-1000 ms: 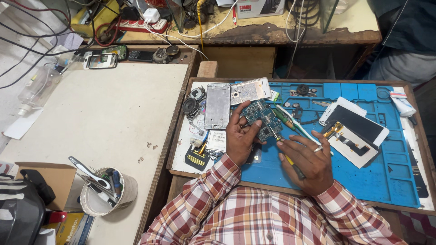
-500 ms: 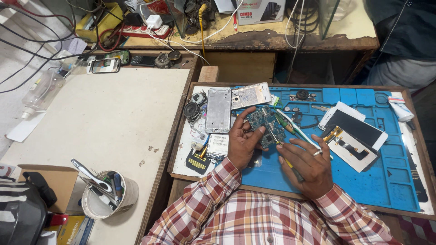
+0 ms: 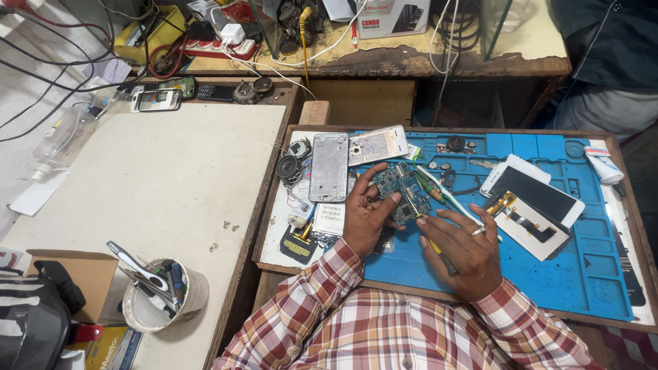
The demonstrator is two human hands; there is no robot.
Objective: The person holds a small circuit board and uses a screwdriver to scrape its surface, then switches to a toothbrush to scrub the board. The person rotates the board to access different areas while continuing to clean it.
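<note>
On the blue silicone work mat [image 3: 548,274], the left hand [image 3: 367,219] pinches a small green circuit board [image 3: 404,190], fingers closed around its near-left edge. Just right of it, the right hand [image 3: 462,250] grips a thin yellow-handled tool [image 3: 439,253], apparently a screwdriver, tip angled up-left onto the board.

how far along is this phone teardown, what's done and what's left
Done: the phone is already apart. The silver metal frame and the white back cover lie stripped on the blue work mat, and the white screen panel sits to the right.
In hand: the left hand steadies the green circuit board while the right hand works a thin yellow-handled tool on it.
Left: nothing looks reassembled.
</note>
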